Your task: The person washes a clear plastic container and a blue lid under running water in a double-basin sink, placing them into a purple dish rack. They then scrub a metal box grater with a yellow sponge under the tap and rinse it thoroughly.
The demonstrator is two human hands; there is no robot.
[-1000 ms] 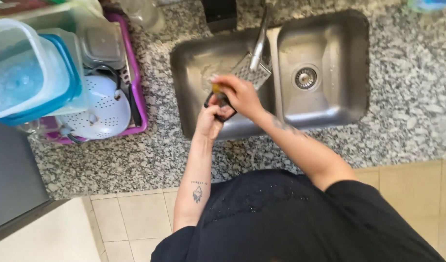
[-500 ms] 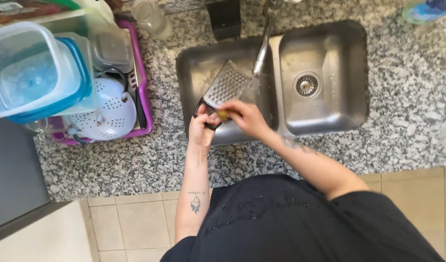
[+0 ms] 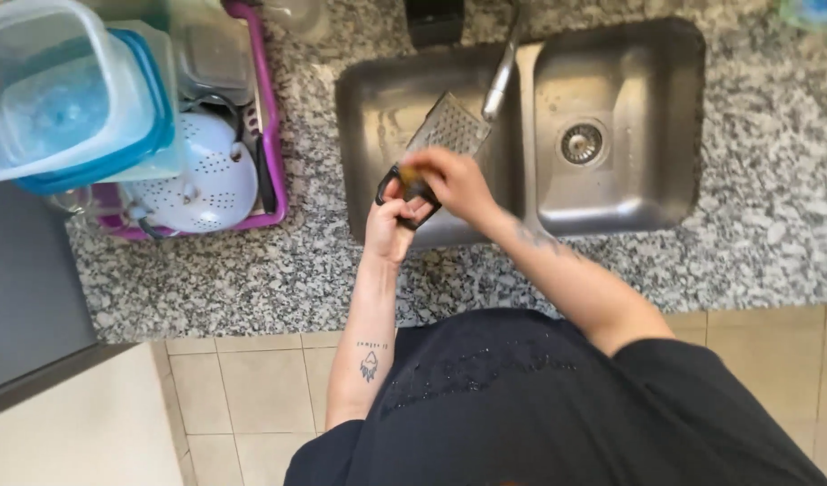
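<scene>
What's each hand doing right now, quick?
Left hand: closed on the black handle of the grater.
Right hand: closed over the grater's lower end, on something yellow, likely a sponge, mostly hidden.

One view only, from a camera worn on the person's head. It faces almost straight down, from above and slightly behind the torso, so the dark shirt fills the lower edge of the frame and both forearms extend upward into it. The left hand [image 3: 391, 225] and right hand [image 3: 454, 183] sit near the centre, at moderate range. The double sink [image 3: 629, 193] lies across the upper middle, the speckled stone table [image 3: 251, 279] spans the full width, the purple dish rack [image 3: 274, 153] occupies the upper left, and tiled floor [image 3: 251, 387] shows at the lower left. No second view is supplied, so there is no overlap to report.
</scene>
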